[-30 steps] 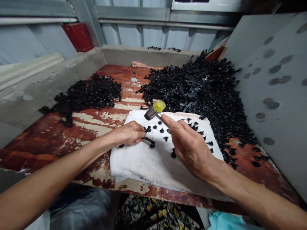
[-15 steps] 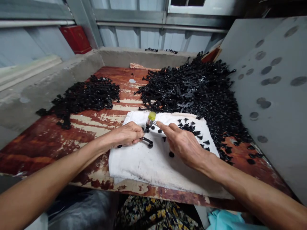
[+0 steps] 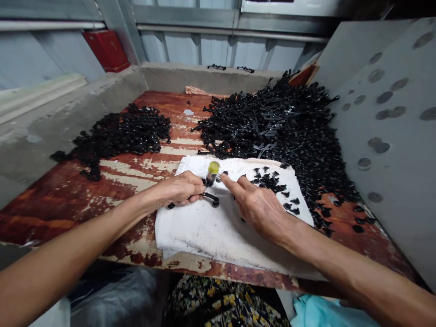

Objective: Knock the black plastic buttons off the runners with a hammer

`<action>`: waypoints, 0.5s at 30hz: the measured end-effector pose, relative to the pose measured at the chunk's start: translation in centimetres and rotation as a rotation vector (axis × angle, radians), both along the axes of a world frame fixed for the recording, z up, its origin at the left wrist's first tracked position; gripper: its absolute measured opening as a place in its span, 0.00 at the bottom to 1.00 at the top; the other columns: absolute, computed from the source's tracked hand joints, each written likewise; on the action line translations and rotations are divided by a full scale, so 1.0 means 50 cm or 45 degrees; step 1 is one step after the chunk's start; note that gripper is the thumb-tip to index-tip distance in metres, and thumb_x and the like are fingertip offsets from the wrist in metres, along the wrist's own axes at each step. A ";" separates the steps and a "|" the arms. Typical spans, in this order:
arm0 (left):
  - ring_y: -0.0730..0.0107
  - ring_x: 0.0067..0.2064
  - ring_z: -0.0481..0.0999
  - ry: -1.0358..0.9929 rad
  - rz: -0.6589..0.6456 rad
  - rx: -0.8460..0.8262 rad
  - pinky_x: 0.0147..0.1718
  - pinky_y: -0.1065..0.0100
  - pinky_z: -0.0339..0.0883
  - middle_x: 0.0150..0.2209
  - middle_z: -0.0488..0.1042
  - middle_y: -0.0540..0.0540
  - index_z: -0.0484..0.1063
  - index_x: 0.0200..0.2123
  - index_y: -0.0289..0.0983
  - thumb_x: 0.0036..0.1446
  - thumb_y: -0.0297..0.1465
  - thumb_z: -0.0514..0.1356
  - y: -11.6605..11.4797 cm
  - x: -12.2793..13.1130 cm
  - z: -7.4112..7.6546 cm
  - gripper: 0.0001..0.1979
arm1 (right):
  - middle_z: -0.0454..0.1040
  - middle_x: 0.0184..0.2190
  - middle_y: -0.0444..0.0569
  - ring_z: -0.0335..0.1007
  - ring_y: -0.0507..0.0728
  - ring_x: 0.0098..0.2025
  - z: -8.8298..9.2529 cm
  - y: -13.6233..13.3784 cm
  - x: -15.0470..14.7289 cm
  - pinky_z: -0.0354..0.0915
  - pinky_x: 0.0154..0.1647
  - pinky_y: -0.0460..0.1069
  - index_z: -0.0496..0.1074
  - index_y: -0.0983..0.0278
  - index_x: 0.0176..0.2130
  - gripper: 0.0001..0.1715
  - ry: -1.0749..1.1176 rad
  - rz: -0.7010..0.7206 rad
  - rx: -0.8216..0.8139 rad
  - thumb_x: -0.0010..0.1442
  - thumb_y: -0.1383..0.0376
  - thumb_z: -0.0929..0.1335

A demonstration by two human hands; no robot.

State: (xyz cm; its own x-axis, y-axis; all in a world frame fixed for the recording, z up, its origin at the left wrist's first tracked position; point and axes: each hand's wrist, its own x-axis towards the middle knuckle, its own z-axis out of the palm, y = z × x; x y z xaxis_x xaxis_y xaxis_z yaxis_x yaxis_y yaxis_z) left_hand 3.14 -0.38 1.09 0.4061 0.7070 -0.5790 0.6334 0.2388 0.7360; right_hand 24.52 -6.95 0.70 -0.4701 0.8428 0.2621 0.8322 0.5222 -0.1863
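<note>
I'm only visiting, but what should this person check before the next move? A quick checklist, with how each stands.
1. Right hand gripping the yellow-ended hammer: ok.
2. Left hand holding the black arm-shaped part: ok.
3. White cloth spread beneath the work: ok.
4. Left fingertips well clear of the hammer head: not ok, they look very close beside it.
5. Hammer's lower face squarely on a piece: cannot tell, the contact is hidden.
6. Cluster of small black pieces away from the hammer: ok, off to the right.

Red box (image 3: 106, 50) 10 o'clock; metal wall (image 3: 180, 47) 12; spotted grey board (image 3: 405, 141) 3; turquoise cloth (image 3: 327, 313) 5; flowered fabric (image 3: 218, 302) 6.
</note>
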 end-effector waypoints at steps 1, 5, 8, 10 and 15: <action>0.83 0.11 0.48 0.037 0.007 0.017 0.12 0.75 0.38 0.10 0.53 0.56 0.60 0.16 0.37 0.57 0.30 0.55 -0.002 0.003 0.000 0.18 | 0.69 0.32 0.49 0.59 0.52 0.22 0.000 -0.001 0.000 0.62 0.23 0.47 0.62 0.68 0.63 0.35 -0.030 0.001 -0.023 0.58 0.77 0.57; 0.81 0.10 0.50 0.116 0.004 0.099 0.11 0.76 0.40 0.09 0.54 0.56 0.61 0.16 0.37 0.58 0.29 0.54 -0.007 0.009 0.005 0.18 | 0.71 0.37 0.54 0.65 0.54 0.27 -0.002 -0.006 0.000 0.65 0.27 0.48 0.57 0.69 0.66 0.36 0.053 -0.035 0.079 0.59 0.77 0.56; 0.82 0.10 0.49 0.122 -0.001 0.118 0.11 0.76 0.40 0.08 0.54 0.56 0.60 0.15 0.37 0.59 0.28 0.53 -0.007 0.013 0.011 0.19 | 0.70 0.33 0.51 0.60 0.52 0.22 -0.006 -0.008 0.000 0.61 0.22 0.46 0.60 0.68 0.64 0.36 -0.085 -0.034 -0.014 0.58 0.78 0.58; 0.82 0.10 0.50 0.138 -0.011 0.123 0.11 0.76 0.41 0.08 0.54 0.56 0.60 0.14 0.36 0.60 0.28 0.52 -0.009 0.017 0.013 0.20 | 0.71 0.35 0.52 0.62 0.52 0.24 -0.008 -0.008 -0.002 0.62 0.24 0.46 0.59 0.68 0.65 0.37 -0.063 -0.062 -0.003 0.58 0.78 0.58; 0.81 0.11 0.53 0.147 -0.052 0.129 0.12 0.76 0.45 0.09 0.58 0.55 0.62 0.17 0.36 0.59 0.33 0.55 -0.023 0.017 0.020 0.18 | 0.73 0.33 0.50 0.62 0.52 0.24 0.004 0.006 0.000 0.62 0.25 0.47 0.65 0.65 0.62 0.35 0.089 -0.024 -0.193 0.56 0.78 0.59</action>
State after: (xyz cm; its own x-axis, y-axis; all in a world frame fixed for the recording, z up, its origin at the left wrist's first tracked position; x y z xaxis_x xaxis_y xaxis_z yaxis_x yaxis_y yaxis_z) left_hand 3.98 -1.54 2.11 0.3704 0.7485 -0.5500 0.7231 0.1393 0.6766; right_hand 24.52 -6.63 0.90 -0.4391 0.8836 0.1628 0.8237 0.4683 -0.3198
